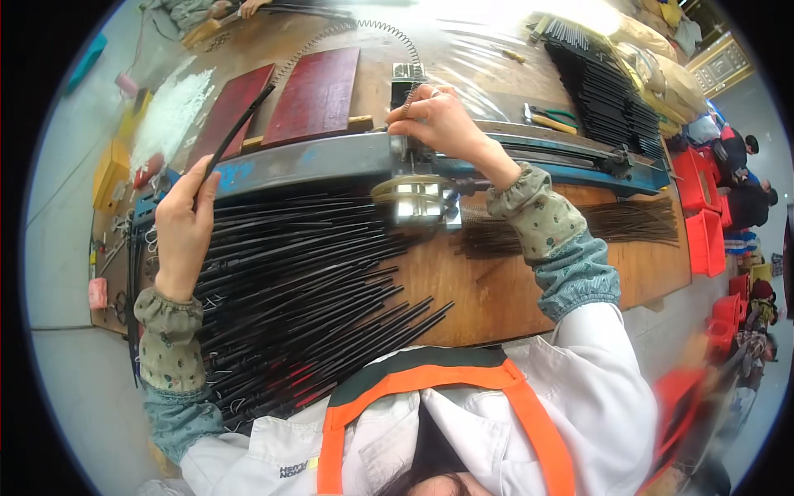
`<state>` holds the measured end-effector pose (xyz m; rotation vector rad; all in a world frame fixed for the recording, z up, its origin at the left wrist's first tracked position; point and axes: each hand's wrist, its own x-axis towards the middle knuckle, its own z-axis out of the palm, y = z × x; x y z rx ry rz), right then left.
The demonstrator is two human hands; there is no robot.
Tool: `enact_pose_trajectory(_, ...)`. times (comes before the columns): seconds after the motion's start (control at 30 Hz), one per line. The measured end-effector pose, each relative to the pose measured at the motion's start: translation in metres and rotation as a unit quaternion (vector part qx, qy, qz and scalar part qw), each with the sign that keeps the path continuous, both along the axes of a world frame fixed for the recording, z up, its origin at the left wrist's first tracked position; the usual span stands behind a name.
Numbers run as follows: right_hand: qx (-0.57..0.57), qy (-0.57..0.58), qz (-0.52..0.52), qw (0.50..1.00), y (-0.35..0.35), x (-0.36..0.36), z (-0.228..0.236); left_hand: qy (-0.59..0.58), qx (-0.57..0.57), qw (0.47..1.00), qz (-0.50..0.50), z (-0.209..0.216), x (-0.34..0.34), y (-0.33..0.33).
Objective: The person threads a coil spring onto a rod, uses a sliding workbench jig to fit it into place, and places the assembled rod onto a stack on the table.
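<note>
My left hand [186,219] is closed around a slim black rod [240,124], which tilts up and to the right. From the rod's upper tip a thin coil spring [364,23] arcs over to the right and comes down to my right hand. My right hand [442,124] has its fingers closed on the spring's other end, just above the metal clamp mechanism [411,153] of a blue rail bench machine [314,165]. Exactly how the fingertips meet the spring is hard to see. Below the rail lies a large pile of black rods [306,273], beside my left forearm.
Two dark red boards [314,93] lean behind the rail. White scraps [178,107] lie to their left. Pliers [552,116] and a stack of black rods [600,91] are at the far right. Thin brown rods or springs [612,227] lie near the right table end. Red bins [705,240] stand beyond.
</note>
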<state>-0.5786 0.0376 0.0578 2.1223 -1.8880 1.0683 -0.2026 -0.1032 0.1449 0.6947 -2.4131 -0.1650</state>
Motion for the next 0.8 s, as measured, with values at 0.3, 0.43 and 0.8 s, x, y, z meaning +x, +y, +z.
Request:
enact_pose_trajectory(0.3,0.135,0.175,0.004,0.975,-0.026,0.023,0.0,0.01,0.02,1.0,0.018,-0.003,0.005,-0.002)
enact_pose_trajectory(0.43,-0.055,0.196,-0.061,0.977,0.006,0.009,-0.007,0.0,-0.009,1.0,0.009,-0.01,0.012,-0.019)
enact_pose_trajectory(0.8,0.081,-0.309,-0.194,0.927,0.178,-0.079,0.008,-0.05,-0.072,0.981,-0.176,-0.042,-0.142,-0.005)
